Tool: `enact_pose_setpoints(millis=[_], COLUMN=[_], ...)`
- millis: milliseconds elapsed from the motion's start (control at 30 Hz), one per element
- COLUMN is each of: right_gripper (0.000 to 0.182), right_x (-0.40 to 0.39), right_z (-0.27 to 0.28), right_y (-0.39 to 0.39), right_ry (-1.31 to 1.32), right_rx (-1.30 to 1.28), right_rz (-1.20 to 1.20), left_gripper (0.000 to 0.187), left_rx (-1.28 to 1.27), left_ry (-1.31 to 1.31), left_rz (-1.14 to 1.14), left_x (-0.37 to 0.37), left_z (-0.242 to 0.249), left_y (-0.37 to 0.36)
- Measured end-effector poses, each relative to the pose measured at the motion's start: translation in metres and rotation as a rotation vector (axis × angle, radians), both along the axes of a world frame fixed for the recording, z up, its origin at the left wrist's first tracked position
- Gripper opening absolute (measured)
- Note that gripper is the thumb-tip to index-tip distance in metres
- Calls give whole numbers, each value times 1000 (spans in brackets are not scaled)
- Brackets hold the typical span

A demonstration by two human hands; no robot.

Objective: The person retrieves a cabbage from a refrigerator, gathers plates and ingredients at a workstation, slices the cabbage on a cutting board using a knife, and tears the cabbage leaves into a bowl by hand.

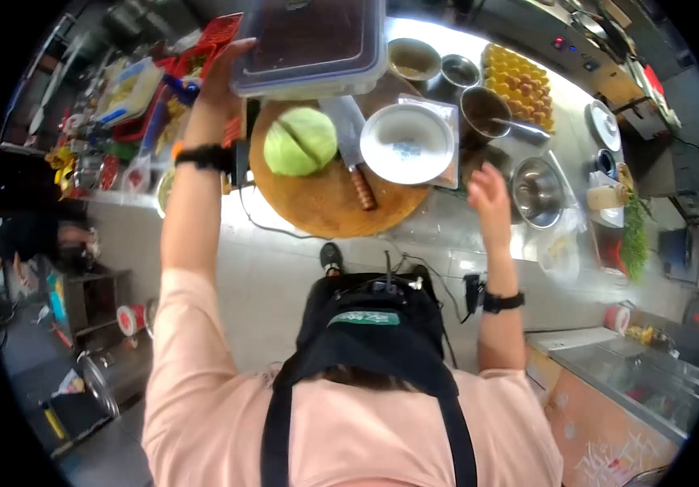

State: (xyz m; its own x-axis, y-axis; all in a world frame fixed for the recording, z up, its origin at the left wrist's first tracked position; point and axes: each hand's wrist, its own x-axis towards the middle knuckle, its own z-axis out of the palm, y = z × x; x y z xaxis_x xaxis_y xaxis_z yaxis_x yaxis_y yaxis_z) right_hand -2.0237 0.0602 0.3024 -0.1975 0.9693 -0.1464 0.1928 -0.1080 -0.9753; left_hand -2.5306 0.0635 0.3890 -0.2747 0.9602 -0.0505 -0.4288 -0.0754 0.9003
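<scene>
My left hand (221, 81) grips the side of a clear lidded plastic container (313, 50), raised at the top of the view with dark contents. Below it, a round wooden chopping board (305, 209) carries a green cabbage (297, 144) with a deep cut across it. To the cabbage's right lies a cleaver (362, 188), its wooden handle pointing towards me. A white bowl (406, 146) rests over a plastic-wrapped packet at the board's right side. My right hand (489, 193) is empty, fingers loosely apart, left of a steel bowl (538, 193).
Yellow egg trays (518, 85) holding eggs stand at the back right. Several metal bowls sit nearby, one pot (483, 109) with a ladle in it. Red baskets (220, 31) of ingredients line the left. Leafy greens (634, 235) hang at the right end. Another person (37, 243) is at far left.
</scene>
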Motion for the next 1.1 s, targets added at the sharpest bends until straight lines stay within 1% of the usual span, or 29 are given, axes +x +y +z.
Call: enact_pose_setpoints(millis=[33,67,100,133,200,233,300,333,367,400,467,533,567,600,633,667,700,733,767,800,833,900,933,1000,1033,1067,1100], right_gripper=[55,55,55,55,55,55,56,56,54,52,50,44,44,45,45,45,45,46,46,49,52,55,55,54,54,53,51], right_x=[1,-6,-15,-23,-42,-54,-80,-91,-101,-110,-123,-130,-133,-136,-140,-143,-147,-153,-164,-178,-191,-207,-211,-215,-213,-211,-209], right_z=[-34,-44,-49,-56,-64,-67,-74,-76,-79,-82,-90,-93,-92,-93,-97,-104,-110,-115,-116,-104,-104,-106,-107,-111,-113,-115,-117], right_y=[-7,-17,-33,-43,-51,-54,-53,-52,-51,-49,-44,-42,-41,-41,-40,-42,-48,-54,-58,-62,-68,-72,-70,-64,-66,-64,-63], right_ry=[-40,-77,-108,-123,6,1,14,10,-60,-129,-100,-36,-38,-74,-108,-199,-198,-346,-488,-609,-703,-812,-807,-869,-862,-864,-863], right_rx=[66,23,-33,-42,-300,-304,-356,-363,-335,-313,-354,-419,-444,-450,-449,-374,-390,-231,-67,3,105,242,237,358,356,364,374], right_rz=[-13,-39,-78,-120,-200,-238,-232,-248,-230,-206,-226,-276,-290,-284,-273,-213,-211,-79,55,136,123,114,118,124,134,158,183], left_gripper=[43,48,48,50,51,51,52,55,55,55,56,54,51,49,51,52,53,53,59,66,66,70,70,75,75,77,79], left_rx=[58,-33,-36,-125,-190,-227,-209,-218,-227,-204,-164,-211,-241,-312,-366,-396,-426,-438,-466,-494,-499,-294,-302,-36,-46,233,77], left_ry=[54,168,147,80,-14,-54,-27,-44,-48,13,136,128,125,51,134,212,288,288,317,345,345,404,407,804,808,1323,1166], left_rz=[-50,-85,-123,-184,-344,-423,-283,-332,-343,-354,-377,-390,-392,-405,-461,-452,-438,-438,-452,-466,-465,-417,-416,-184,-177,-151,-28], left_x=[-15,-3,-15,-34,-54,-64,-66,-69,-70,-71,-75,-90,-99,-102,-105,-110,-115,-117,-120,-119,-117,-102,-103,-116,-132,-155,-113], left_z=[-12,6,-6,-25,-61,-79,-111,-121,-128,-136,-156,-183,-201,-199,-197,-201,-206,-210,-215,-213,-212,-196,-199,-217,-230,-243,-198], left_y=[15,16,32,55,98,119,137,143,147,151,157,167,173,176,178,181,184,187,195,193,191,180,180,183,181,179,146])
